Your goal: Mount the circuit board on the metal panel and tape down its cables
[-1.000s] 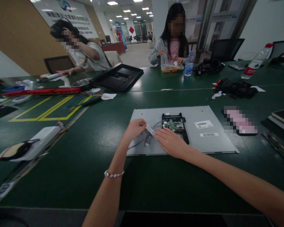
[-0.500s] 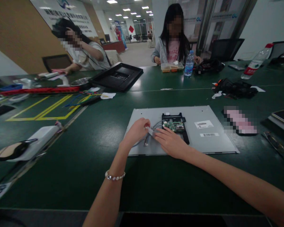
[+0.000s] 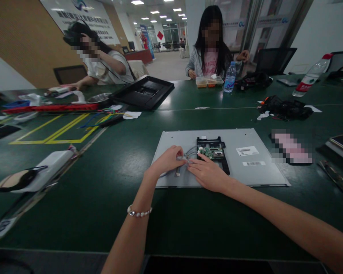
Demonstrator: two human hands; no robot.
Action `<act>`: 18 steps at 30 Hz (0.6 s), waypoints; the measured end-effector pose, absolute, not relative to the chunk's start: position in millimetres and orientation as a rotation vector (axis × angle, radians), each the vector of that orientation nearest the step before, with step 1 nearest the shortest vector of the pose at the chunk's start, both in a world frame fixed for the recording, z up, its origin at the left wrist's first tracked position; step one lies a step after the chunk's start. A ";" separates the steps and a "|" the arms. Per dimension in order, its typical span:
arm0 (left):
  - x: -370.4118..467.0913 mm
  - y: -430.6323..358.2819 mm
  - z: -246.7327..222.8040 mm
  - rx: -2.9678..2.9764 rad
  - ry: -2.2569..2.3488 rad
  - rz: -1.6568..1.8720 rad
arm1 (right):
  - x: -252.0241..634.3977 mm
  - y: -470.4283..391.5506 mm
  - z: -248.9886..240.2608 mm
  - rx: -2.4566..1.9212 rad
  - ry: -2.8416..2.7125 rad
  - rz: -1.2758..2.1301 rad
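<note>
A flat rectangular silver-grey metal panel [image 3: 260,175] lies on the green tabletop [image 3: 217,224], two white printed labels [image 3: 247,151] toward three o'clock. Near its centre, a black plastic bracket [image 3: 211,140] carries a small green circuit board [image 3: 207,152]. Thin grey cables [image 3: 192,148] extend toward nine o'clock, a translucent whitish strip [image 3: 185,158] crumpled against them, partly hidden.

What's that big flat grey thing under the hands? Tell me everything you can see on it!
The grey panel looks like thin metal, wide with straight edges, and lies flat on the green table. Near its middle sits a black frame with a green circuit board. Two white labels are on its right part, the nearer one with a barcode. Grey cables lie over its left part. Both hands are above it; whether they touch it is hard to tell.
</note>
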State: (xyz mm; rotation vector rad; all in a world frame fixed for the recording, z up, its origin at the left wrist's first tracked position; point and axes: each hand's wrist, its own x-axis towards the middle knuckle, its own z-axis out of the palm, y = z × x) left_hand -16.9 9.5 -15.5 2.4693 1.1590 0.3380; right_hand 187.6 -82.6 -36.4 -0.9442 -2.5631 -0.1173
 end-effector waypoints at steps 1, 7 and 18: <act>-17.4 9.8 -16.1 2.462 1.159 0.334 | 187.5 -82.8 -36.7 -0.937 -2.556 -0.118; -17.1 8.9 -15.7 2.446 1.182 0.341 | 185.9 -84.3 -35.7 -0.948 -2.529 -0.075; -24.3 18.4 -24.0 2.424 1.334 0.419 | 186.1 -85.0 -35.5 -0.877 -2.578 -0.106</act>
